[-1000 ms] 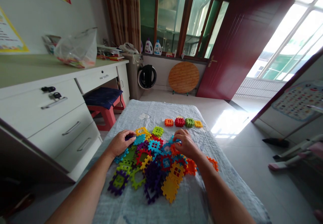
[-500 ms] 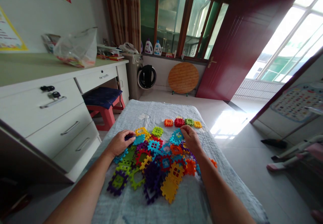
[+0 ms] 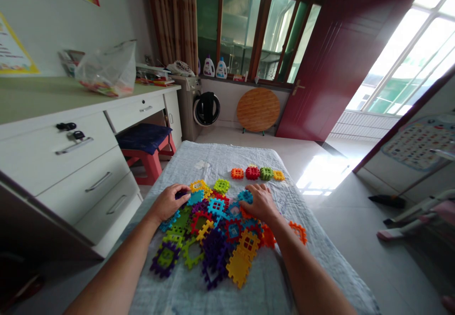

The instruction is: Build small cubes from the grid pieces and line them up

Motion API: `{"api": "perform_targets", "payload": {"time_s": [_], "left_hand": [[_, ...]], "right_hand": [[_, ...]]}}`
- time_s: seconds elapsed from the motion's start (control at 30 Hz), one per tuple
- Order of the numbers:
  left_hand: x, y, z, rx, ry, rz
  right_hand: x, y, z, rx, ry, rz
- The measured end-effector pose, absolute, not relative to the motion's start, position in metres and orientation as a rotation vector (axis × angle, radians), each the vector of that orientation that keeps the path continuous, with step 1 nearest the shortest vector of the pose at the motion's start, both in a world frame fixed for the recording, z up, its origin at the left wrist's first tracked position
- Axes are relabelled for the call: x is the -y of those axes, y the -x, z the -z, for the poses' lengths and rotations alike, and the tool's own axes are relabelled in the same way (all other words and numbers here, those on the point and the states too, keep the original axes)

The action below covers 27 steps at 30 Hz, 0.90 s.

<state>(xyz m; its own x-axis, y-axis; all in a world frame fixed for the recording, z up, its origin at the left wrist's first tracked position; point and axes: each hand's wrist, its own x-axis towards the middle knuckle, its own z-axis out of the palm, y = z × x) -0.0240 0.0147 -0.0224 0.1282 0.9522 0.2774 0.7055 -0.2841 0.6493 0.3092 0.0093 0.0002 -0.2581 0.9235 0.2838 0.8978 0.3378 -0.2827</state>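
Left hand (image 3: 169, 202): on the left edge of the pile of tiles (image 3: 213, 232), fingers curled over a dark tile. Can't tell if it's actually gripping.

Right hand (image 3: 261, 202): palm down on the far right part of the pile, fingers laid flat and pointing left, not closed on anything visible. The fingertips touch a blue tile (image 3: 245, 195) lying flat on top of the pile.

The hands are apart, with the far end of the pile between them.

The pile sits mid-way on the cloth-covered table (image 3: 209, 156). Its long axis runs from the hands down toward the near edge, and the tiles overlap each other at mixed angles. An orange tile (image 3: 298, 231) lies off by the right edge, just beside the right forearm.

A row of four small tiles (image 3: 259, 173) (orange, red, green, yellow) sits beyond the right hand. It runs left to right, parallel to the table's far edge.

The only container is a clear plastic bag (image 3: 106, 68) on the desk (image 3: 35, 97) to the left. It holds coloured bits along the bottom, too blurred to identify.

Compared with 0.5 s ago:
- The right hand was further out near the row, with the blue tile pinched and tipped up. Now the hand is back on the pile and the tile is down.
- The left hand, the row and the bag are unchanged.
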Motion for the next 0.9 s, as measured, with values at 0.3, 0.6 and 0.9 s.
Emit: {"api": "perform_targets", "payload": {"time_s": [0.3, 0.6, 0.9], "left_hand": [[-0.013, 0.022, 0.019, -1.613, -2.044, -0.934], [-0.014, 0.023, 0.02, -1.597, -2.02, -0.964], [-0.016, 0.024, 0.022, -1.604, -2.042, -0.932]], "right_hand": [[-0.012, -0.32, 0.0, 2.134, 1.496, -0.324], [-0.012, -0.312, 0.001, 2.22, 1.569, -0.356], [-0.014, -0.299, 0.0, 2.221, 1.61, -0.32]]}}
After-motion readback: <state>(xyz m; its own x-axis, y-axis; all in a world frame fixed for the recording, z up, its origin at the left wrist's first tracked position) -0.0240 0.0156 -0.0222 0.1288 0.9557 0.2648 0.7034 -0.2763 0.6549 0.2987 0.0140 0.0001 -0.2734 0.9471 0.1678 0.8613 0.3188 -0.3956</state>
